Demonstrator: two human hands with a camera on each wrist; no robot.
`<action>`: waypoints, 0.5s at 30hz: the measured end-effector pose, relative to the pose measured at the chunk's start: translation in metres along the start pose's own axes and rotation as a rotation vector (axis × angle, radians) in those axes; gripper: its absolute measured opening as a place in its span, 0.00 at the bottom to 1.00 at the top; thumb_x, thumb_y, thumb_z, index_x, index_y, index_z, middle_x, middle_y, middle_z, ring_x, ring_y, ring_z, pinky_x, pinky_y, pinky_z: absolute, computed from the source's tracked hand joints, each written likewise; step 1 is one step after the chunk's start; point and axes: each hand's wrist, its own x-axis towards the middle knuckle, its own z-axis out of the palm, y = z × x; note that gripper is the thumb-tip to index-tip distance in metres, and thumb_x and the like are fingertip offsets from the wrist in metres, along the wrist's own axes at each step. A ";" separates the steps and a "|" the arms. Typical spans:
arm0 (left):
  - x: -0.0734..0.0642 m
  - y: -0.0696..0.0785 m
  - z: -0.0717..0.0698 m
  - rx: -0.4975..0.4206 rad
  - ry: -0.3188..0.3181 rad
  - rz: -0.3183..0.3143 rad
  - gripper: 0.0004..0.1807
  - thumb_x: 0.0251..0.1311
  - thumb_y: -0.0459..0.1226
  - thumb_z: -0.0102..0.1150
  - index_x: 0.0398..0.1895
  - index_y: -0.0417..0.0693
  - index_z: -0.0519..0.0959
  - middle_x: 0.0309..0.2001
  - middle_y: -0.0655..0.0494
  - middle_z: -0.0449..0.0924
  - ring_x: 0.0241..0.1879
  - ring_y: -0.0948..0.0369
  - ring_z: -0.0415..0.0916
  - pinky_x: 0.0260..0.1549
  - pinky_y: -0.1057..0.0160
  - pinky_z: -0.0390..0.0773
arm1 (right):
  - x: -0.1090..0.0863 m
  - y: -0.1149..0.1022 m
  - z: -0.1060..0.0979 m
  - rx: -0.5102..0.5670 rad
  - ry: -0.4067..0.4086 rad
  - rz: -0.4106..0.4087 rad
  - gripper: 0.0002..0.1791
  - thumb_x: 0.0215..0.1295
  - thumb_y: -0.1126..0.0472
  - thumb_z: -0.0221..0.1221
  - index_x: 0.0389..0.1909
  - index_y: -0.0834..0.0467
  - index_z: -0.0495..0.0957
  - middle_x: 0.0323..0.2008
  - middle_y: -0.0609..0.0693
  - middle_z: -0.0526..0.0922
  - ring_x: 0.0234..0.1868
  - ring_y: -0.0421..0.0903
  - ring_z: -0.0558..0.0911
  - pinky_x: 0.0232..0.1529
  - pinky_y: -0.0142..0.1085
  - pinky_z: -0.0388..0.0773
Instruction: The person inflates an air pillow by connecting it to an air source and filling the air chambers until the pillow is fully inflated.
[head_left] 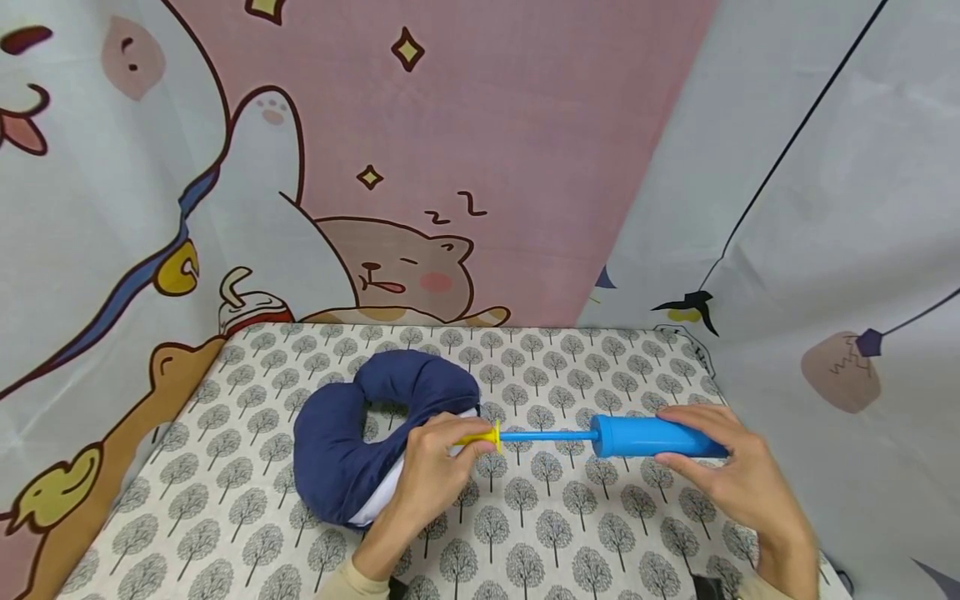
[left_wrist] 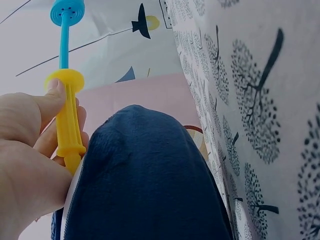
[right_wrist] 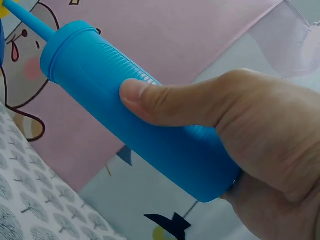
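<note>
Spanning both hands, a blue ribbed pump barrel [head_left: 660, 437] is gripped by right-hand fingers [head_left: 693, 417]; at 9 o'clock, its yellow nozzle [head_left: 480, 437] is pinched by left-hand fingers [head_left: 438, 433] against a navy pillow [head_left: 345, 442]. No writing is legible.

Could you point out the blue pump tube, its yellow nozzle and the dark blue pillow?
blue ribbed plastic pump tube [right_wrist: 100, 90], right wrist view, ribbed side.
yellow plastic nozzle [left_wrist: 67, 120], left wrist view, its shaft.
dark blue fabric neck pillow [head_left: 337, 442], head view, left curve.
</note>
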 end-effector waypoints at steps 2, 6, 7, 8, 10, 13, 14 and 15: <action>0.000 0.000 0.000 -0.002 0.001 -0.009 0.14 0.52 0.35 0.87 0.43 0.46 0.96 0.44 0.53 0.98 0.40 0.59 0.93 0.44 0.62 0.91 | 0.002 -0.002 0.003 0.017 0.011 -0.015 0.36 0.48 0.68 0.89 0.62 0.49 0.92 0.60 0.44 0.92 0.63 0.28 0.78 0.62 0.20 0.68; -0.001 0.001 0.001 -0.020 0.002 -0.041 0.14 0.53 0.34 0.87 0.44 0.46 0.96 0.44 0.54 0.98 0.40 0.59 0.92 0.43 0.64 0.90 | 0.008 -0.009 0.015 0.030 0.023 -0.063 0.37 0.46 0.68 0.90 0.60 0.46 0.93 0.56 0.45 0.94 0.60 0.33 0.81 0.60 0.20 0.71; -0.001 0.001 0.002 -0.023 0.002 -0.049 0.14 0.53 0.34 0.87 0.44 0.47 0.96 0.44 0.54 0.98 0.40 0.59 0.92 0.42 0.64 0.90 | 0.009 -0.011 0.018 0.031 0.020 -0.070 0.37 0.46 0.68 0.90 0.60 0.46 0.93 0.56 0.44 0.94 0.60 0.33 0.81 0.60 0.20 0.71; -0.001 0.002 0.002 -0.027 0.000 -0.058 0.14 0.53 0.34 0.87 0.45 0.47 0.96 0.44 0.54 0.98 0.40 0.59 0.92 0.42 0.65 0.90 | 0.010 -0.013 0.021 0.028 0.018 -0.076 0.36 0.46 0.67 0.90 0.59 0.46 0.93 0.56 0.44 0.94 0.60 0.33 0.80 0.59 0.20 0.71; -0.002 0.003 0.003 -0.029 -0.001 -0.070 0.14 0.54 0.34 0.87 0.45 0.47 0.96 0.44 0.54 0.98 0.40 0.59 0.91 0.40 0.65 0.90 | 0.012 -0.019 0.027 0.023 0.012 -0.087 0.35 0.47 0.66 0.90 0.59 0.45 0.93 0.56 0.43 0.93 0.59 0.32 0.80 0.59 0.20 0.71; -0.002 0.005 0.004 -0.029 -0.004 -0.083 0.15 0.54 0.34 0.87 0.45 0.47 0.96 0.45 0.53 0.98 0.41 0.58 0.92 0.38 0.66 0.89 | 0.015 -0.026 0.036 0.027 -0.003 -0.104 0.35 0.47 0.65 0.90 0.59 0.45 0.93 0.56 0.44 0.93 0.59 0.31 0.80 0.60 0.21 0.72; -0.002 0.005 0.004 -0.029 -0.005 -0.086 0.15 0.54 0.34 0.87 0.45 0.47 0.96 0.45 0.53 0.98 0.41 0.58 0.92 0.38 0.66 0.89 | 0.016 -0.029 0.039 0.030 -0.011 -0.112 0.34 0.47 0.64 0.90 0.59 0.45 0.93 0.57 0.44 0.93 0.58 0.31 0.80 0.60 0.22 0.72; -0.002 0.006 0.004 -0.027 -0.006 -0.090 0.15 0.53 0.34 0.87 0.45 0.47 0.96 0.45 0.53 0.98 0.41 0.58 0.92 0.38 0.66 0.88 | 0.016 -0.031 0.043 0.032 -0.017 -0.122 0.34 0.48 0.64 0.90 0.59 0.46 0.93 0.57 0.45 0.94 0.58 0.31 0.80 0.60 0.22 0.73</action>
